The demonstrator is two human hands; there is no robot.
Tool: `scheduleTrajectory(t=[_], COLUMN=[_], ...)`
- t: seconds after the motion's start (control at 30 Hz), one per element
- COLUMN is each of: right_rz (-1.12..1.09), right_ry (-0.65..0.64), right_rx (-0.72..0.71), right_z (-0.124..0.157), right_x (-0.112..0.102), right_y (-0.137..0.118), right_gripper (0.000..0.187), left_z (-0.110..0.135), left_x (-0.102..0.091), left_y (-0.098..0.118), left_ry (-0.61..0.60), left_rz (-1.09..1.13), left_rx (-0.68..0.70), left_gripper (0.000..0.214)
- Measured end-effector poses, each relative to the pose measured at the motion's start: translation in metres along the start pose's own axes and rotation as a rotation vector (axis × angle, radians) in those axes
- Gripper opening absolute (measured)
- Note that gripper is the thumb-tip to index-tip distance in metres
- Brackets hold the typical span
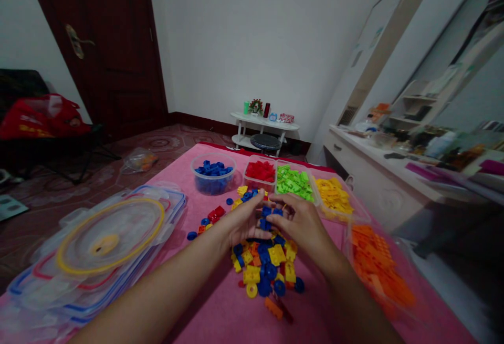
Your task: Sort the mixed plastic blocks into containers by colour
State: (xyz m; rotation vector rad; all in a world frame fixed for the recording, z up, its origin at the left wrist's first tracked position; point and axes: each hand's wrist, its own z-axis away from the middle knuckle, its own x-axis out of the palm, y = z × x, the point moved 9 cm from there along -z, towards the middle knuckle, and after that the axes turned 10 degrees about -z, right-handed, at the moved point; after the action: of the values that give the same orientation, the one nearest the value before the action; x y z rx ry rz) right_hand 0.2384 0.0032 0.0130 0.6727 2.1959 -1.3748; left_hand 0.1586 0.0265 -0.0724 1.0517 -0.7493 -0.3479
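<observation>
My left hand [244, 221] and my right hand [301, 225] meet above a heap of mixed plastic building pieces [268, 268] on the pink table cover [220, 307]. Both hands have curled fingers pinched on a few blue pieces [268, 217] held between them. Loose blue, red and yellow pieces [214, 215] lie just left of my left hand.
Behind the heap stand a round tub of blue pieces [213, 172], then tubs of red [260, 172], green [294, 181] and yellow [333, 195] pieces; an orange tub [378, 268] sits on the right. Stacked clear lids [100, 244] lie on the left. A dresser [378, 176] stands to the right.
</observation>
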Motion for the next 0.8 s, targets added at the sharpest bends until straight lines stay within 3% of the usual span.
scheduleTrajectory(t=[0.2,0.3,0.4,0.5,0.63,0.7,0.73,0.8], right_rz=[-0.161,-0.137,-0.105,-0.118,-0.141,-0.132,-0.123,-0.089], right_ry=[0.07,0.147,0.208,0.212,0.216,0.219,0.224,0.235], right_rx=[-0.032,-0.069,-0.093,-0.081,-0.079,-0.085,-0.083,-0.065], right_z=[0.0,0.001,0.002,0.002,0.002,0.002,0.001,0.0], right_x=[-0.001,-0.014,-0.025,-0.028,-0.031,-0.032,-0.033,-0.035], right_y=[-0.008,-0.014,-0.017,-0.014,-0.012,-0.012,-0.01,-0.003], right_gripper=[0.027,0.018,0.015,0.015,0.016,0.016,0.016,0.017], left_z=[-0.002,-0.002,0.001,0.005,0.017,0.023,0.024,0.021], left_x=[0.003,-0.006,-0.018,-0.05,-0.114,-0.14,-0.148,-0.147], left_y=[-0.006,0.002,0.019,0.052,0.119,0.147,0.158,0.171], left_ry=[-0.068,0.021,0.103,0.288,0.662,0.813,0.855,0.846], left_rz=[0.184,0.157,0.063,-0.115,-0.445,-0.63,-0.744,-1.03], left_rx=[-0.079,0.027,0.149,0.288,0.473,0.502,0.49,0.501], left_gripper=[0.039,0.018,0.018,0.022,0.025,0.029,0.031,0.035])
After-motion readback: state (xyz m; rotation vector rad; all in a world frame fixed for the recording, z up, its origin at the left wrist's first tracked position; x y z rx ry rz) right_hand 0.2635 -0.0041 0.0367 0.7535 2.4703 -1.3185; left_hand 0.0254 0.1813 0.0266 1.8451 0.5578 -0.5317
